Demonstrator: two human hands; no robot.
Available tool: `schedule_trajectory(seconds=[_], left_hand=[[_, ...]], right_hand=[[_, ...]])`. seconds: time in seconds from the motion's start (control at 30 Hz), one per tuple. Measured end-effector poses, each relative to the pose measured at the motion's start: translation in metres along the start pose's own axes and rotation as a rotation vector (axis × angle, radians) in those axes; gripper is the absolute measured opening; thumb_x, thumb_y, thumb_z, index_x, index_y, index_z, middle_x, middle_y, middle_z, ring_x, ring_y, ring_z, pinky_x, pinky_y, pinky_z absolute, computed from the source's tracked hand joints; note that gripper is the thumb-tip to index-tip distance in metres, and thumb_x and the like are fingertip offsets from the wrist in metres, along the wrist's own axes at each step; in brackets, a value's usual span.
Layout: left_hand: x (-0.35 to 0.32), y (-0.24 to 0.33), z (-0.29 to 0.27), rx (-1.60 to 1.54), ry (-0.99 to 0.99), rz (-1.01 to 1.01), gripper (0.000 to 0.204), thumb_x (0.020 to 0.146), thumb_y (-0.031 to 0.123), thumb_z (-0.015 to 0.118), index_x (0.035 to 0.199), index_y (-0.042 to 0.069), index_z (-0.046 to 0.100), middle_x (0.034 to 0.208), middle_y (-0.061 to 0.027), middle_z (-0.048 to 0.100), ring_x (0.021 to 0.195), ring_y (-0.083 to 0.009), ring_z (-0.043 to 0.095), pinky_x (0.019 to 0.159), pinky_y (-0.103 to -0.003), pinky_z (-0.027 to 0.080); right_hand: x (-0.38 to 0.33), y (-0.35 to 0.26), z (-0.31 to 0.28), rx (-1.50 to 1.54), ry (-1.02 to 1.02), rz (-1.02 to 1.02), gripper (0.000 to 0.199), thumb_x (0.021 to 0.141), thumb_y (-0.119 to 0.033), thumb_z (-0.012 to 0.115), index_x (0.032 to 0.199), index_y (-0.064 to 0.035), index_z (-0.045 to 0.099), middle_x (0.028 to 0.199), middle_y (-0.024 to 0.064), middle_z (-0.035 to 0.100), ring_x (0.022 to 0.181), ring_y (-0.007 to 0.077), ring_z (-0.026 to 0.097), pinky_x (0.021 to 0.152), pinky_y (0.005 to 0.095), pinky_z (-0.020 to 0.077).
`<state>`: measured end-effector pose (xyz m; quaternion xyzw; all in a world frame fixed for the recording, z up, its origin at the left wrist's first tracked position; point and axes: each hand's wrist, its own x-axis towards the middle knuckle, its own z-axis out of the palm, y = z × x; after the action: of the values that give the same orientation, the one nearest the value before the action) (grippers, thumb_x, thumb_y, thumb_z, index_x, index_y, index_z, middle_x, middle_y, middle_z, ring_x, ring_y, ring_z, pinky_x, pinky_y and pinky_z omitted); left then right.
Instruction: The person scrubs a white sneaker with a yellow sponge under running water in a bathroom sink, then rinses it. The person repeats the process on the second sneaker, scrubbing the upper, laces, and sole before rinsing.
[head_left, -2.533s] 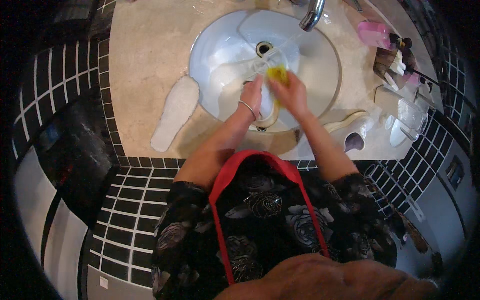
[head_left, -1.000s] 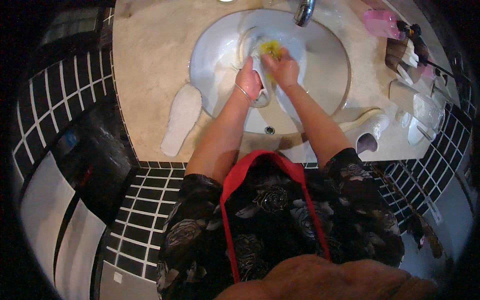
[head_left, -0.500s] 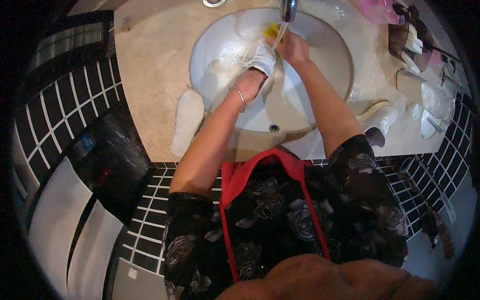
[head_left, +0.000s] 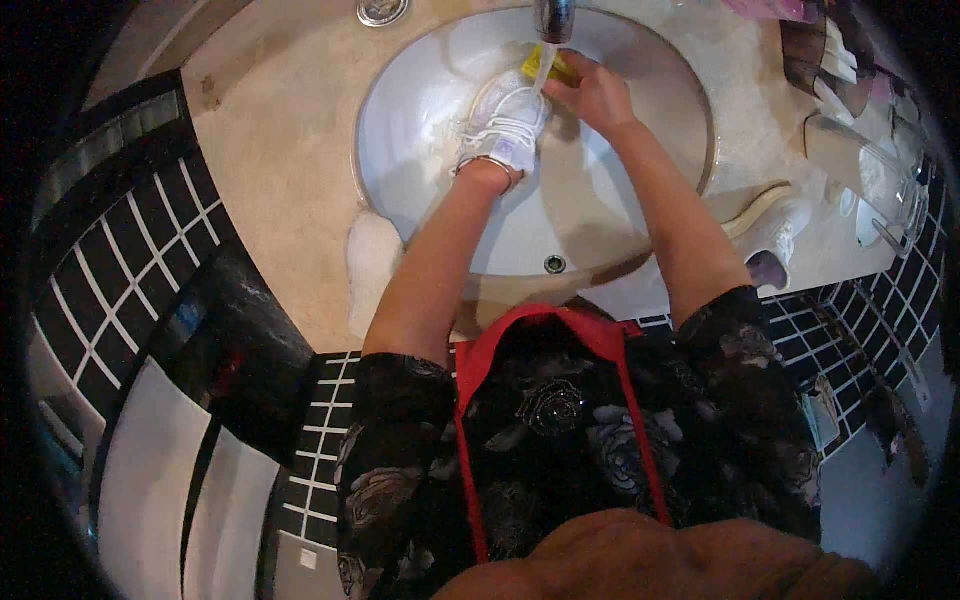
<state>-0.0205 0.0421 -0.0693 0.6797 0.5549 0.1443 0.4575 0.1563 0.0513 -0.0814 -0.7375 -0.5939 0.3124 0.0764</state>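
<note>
A white lace-up sneaker (head_left: pixel 508 130) is tilted over the basin, toe toward the faucet. My left hand (head_left: pixel 486 177) is pushed into its opening and holds it from inside; the fingers are hidden in the shoe. At the toe, my right hand (head_left: pixel 597 97) grips a small yellow sponge (head_left: pixel 540 63), partly hidden by the fingers and the water. A stream of running water (head_left: pixel 543 70) falls from the faucet (head_left: pixel 554 20) between the sneaker's toe and my right fingers.
The oval white sink (head_left: pixel 415 95) is set in a beige countertop (head_left: pixel 270 150). A white insole (head_left: pixel 372 262) lies left of the basin, and a second white sneaker (head_left: pixel 775 235) rests on its side at the right. Clear containers (head_left: pixel 880 180) stand at the far right.
The sneaker has rolled so its laces and tongue now face up, and my left hand has sunk deeper into it. My right hand stays by the toe with the sponge. The view has shifted slightly.
</note>
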Motion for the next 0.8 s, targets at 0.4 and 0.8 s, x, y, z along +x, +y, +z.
schedule_trajectory(seconds=[0.4, 0.8], left_hand=[[-0.016, 0.009, -0.020, 0.193, -0.214, -0.022, 0.043, 0.092, 0.035, 0.053, 0.129, 0.013, 0.057, 0.131, -0.0166, 0.055, 0.120, -0.0350, 0.052, 0.102, -0.046, 0.039], [-0.015, 0.022, -0.033, 0.403, -0.265, 0.028, 0.042, 0.091, 0.033, 0.050, 0.129, 0.015, 0.057, 0.139, -0.0144, 0.051, 0.127, -0.0313, 0.049, 0.104, -0.043, 0.040]], right_hand=[[0.017, -0.080, -0.003, 0.002, -0.222, -0.441, 0.042, 0.087, -0.051, 0.062, 0.117, -0.0242, 0.069, 0.107, 0.0076, 0.071, 0.100, 0.0305, 0.067, 0.087, 0.0408, 0.0513], [0.014, -0.079, -0.013, 0.018, -0.305, -0.396, 0.045, 0.087, -0.048, 0.066, 0.119, -0.0152, 0.069, 0.113, 0.0106, 0.070, 0.103, 0.0281, 0.066, 0.089, 0.0377, 0.0527]])
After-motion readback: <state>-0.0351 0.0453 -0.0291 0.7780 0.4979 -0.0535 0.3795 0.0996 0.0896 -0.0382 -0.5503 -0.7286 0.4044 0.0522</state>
